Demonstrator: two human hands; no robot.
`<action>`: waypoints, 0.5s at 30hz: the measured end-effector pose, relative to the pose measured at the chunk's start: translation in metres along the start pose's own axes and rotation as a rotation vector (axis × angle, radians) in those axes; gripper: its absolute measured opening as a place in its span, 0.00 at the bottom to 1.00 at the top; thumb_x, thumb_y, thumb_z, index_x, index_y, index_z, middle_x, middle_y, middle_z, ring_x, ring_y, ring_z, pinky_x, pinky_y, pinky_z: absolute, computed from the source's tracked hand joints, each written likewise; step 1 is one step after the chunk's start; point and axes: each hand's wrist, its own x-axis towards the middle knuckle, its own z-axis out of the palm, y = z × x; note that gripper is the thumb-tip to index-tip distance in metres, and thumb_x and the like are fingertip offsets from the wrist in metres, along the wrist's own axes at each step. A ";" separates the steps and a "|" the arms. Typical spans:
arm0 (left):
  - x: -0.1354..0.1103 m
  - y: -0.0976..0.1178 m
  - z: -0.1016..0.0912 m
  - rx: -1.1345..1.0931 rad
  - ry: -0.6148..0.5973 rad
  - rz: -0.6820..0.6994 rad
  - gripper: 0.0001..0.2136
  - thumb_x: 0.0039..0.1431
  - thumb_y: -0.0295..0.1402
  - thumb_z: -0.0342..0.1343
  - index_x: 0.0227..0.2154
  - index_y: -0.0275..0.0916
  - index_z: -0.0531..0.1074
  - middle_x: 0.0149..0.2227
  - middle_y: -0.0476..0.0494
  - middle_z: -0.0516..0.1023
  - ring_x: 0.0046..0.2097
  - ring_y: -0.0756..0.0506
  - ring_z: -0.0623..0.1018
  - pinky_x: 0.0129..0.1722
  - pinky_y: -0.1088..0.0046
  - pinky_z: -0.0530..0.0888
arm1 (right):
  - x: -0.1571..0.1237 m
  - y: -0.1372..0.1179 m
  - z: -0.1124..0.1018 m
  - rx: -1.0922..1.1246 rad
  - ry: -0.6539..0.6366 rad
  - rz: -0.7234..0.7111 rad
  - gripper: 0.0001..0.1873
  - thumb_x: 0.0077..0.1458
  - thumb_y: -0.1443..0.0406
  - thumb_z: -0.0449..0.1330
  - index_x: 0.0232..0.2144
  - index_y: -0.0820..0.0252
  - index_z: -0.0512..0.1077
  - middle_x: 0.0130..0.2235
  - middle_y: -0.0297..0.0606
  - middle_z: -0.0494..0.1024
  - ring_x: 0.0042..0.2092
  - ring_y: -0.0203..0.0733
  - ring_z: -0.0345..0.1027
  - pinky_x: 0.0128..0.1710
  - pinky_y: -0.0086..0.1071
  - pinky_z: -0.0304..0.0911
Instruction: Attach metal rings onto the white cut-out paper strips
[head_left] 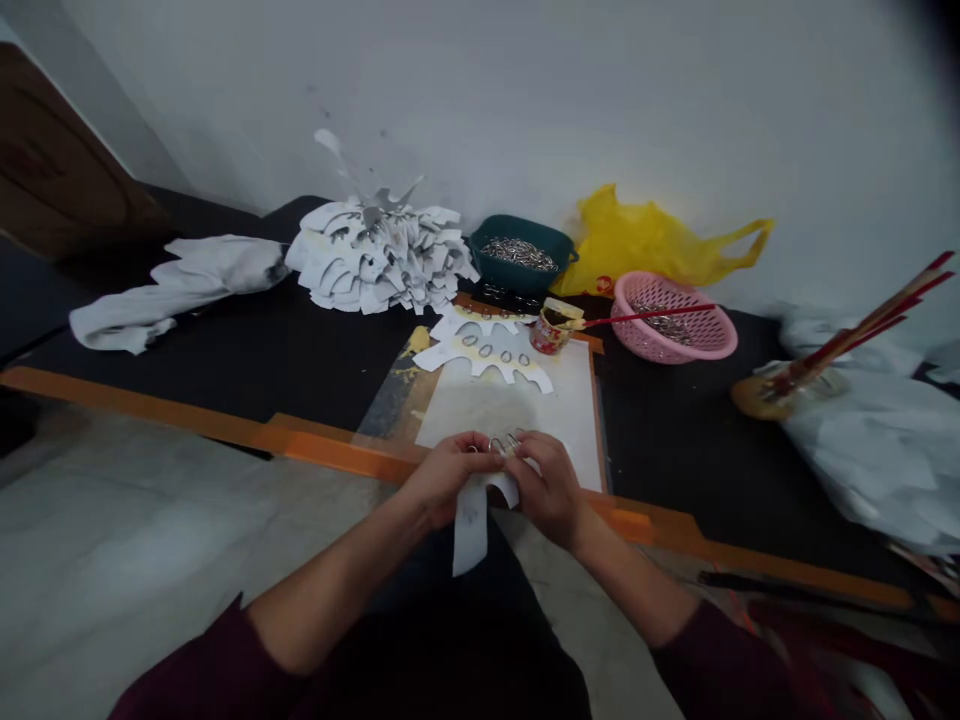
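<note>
Both my hands meet at the near edge of a low black table (285, 350). My left hand (442, 475) and my right hand (551, 490) are closed in a pinch on a white cut paper strip (471, 525) that hangs down between them. Small metal rings (504, 443) show at my fingertips, on the top of the strip. Just beyond my hands lies a white sheet (517, 405) on an orange-edged board. Farther back on it rests a scalloped white paper piece with rings on it (487, 350).
A heap of cut white paper (379, 255) sits at the back left beside a crumpled white cloth (180, 285). A green tub of metal rings (521, 260), a pink basket (675, 320), a small red jar (551, 330), a yellow plastic bag (652, 240) and red sticks (862, 335) stand behind and right.
</note>
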 end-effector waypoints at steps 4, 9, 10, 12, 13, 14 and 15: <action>-0.004 -0.006 -0.003 0.081 0.074 0.110 0.13 0.34 0.28 0.64 0.23 0.36 0.65 0.22 0.53 0.70 0.23 0.52 0.70 0.24 0.76 0.67 | 0.004 -0.001 -0.010 0.139 -0.085 0.117 0.08 0.54 0.70 0.52 0.32 0.54 0.69 0.38 0.39 0.70 0.48 0.44 0.62 0.48 0.42 0.62; -0.005 -0.012 -0.005 0.344 0.206 0.297 0.09 0.39 0.30 0.61 0.24 0.37 0.66 0.22 0.53 0.70 0.23 0.53 0.68 0.22 0.79 0.63 | 0.016 -0.014 -0.021 0.207 -0.007 0.398 0.05 0.52 0.66 0.56 0.35 0.55 0.68 0.43 0.41 0.66 0.48 0.46 0.60 0.48 0.44 0.59; -0.005 -0.013 -0.005 0.383 0.208 0.320 0.09 0.39 0.30 0.61 0.24 0.37 0.66 0.23 0.53 0.70 0.23 0.53 0.68 0.23 0.79 0.63 | 0.018 -0.016 -0.021 0.194 -0.016 0.410 0.04 0.51 0.66 0.58 0.33 0.56 0.69 0.43 0.41 0.65 0.49 0.46 0.59 0.49 0.44 0.58; -0.005 -0.014 -0.004 0.430 0.213 0.356 0.08 0.39 0.29 0.60 0.24 0.37 0.66 0.23 0.53 0.70 0.24 0.53 0.68 0.23 0.79 0.63 | 0.022 -0.020 -0.020 0.202 -0.064 0.423 0.01 0.50 0.65 0.59 0.29 0.56 0.70 0.43 0.41 0.64 0.49 0.47 0.58 0.49 0.44 0.57; -0.005 -0.014 -0.004 0.445 0.218 0.371 0.08 0.39 0.29 0.60 0.24 0.37 0.67 0.23 0.53 0.70 0.24 0.53 0.68 0.23 0.79 0.63 | 0.024 -0.021 -0.019 0.218 -0.086 0.428 0.00 0.50 0.66 0.58 0.28 0.56 0.70 0.43 0.41 0.64 0.49 0.46 0.58 0.49 0.44 0.57; -0.005 -0.013 -0.004 0.451 0.218 0.377 0.08 0.39 0.29 0.60 0.23 0.37 0.67 0.22 0.53 0.70 0.24 0.53 0.67 0.23 0.79 0.63 | 0.025 -0.021 -0.017 0.237 -0.107 0.432 0.01 0.51 0.67 0.58 0.28 0.57 0.70 0.43 0.41 0.64 0.50 0.46 0.57 0.49 0.44 0.57; -0.005 -0.012 -0.004 0.439 0.212 0.375 0.08 0.38 0.29 0.61 0.23 0.37 0.67 0.22 0.53 0.69 0.24 0.53 0.67 0.23 0.79 0.63 | 0.026 -0.022 -0.016 0.259 -0.125 0.434 0.02 0.51 0.68 0.57 0.27 0.57 0.69 0.44 0.41 0.64 0.50 0.46 0.57 0.50 0.44 0.57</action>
